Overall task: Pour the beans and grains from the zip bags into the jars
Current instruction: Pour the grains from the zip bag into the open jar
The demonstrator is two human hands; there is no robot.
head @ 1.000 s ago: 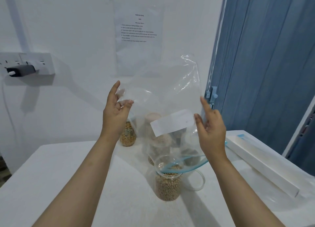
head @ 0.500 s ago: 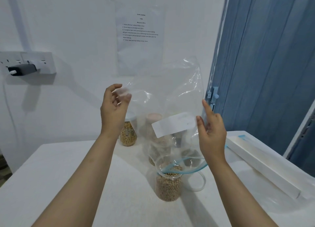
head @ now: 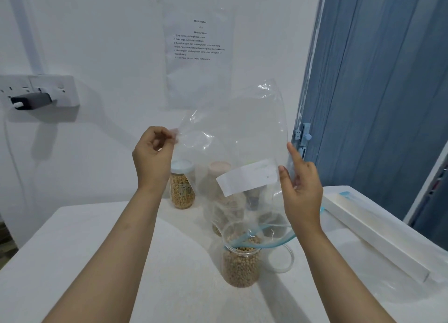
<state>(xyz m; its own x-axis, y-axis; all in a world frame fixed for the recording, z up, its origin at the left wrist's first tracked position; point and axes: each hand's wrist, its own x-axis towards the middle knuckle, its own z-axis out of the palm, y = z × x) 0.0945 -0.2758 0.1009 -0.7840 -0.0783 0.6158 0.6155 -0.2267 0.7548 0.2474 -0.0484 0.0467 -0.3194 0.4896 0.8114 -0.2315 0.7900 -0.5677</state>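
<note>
A clear zip bag (head: 240, 138) with a white label hangs upside down, its blue zip mouth over an open jar (head: 241, 259) holding tan beans. The bag looks empty. My left hand (head: 152, 157) pinches the bag's upper left corner with curled fingers. My right hand (head: 300, 184) holds the bag's right edge between thumb and fingers, index finger pointing up. Behind the bag stand a lidded jar of yellow grain (head: 182, 184) and several more jars, blurred through the plastic.
A clear jar lid (head: 282, 259) lies on the white table (head: 72, 250) right of the open jar. A long white box (head: 378, 233) lies at the right. Behind are the wall with a socket and plug (head: 31, 99) and a blue folding door (head: 375, 92).
My left hand's fingers have curled in, from straight fingers on the bag to a pinch on its corner. The bag and my right hand have barely moved.
</note>
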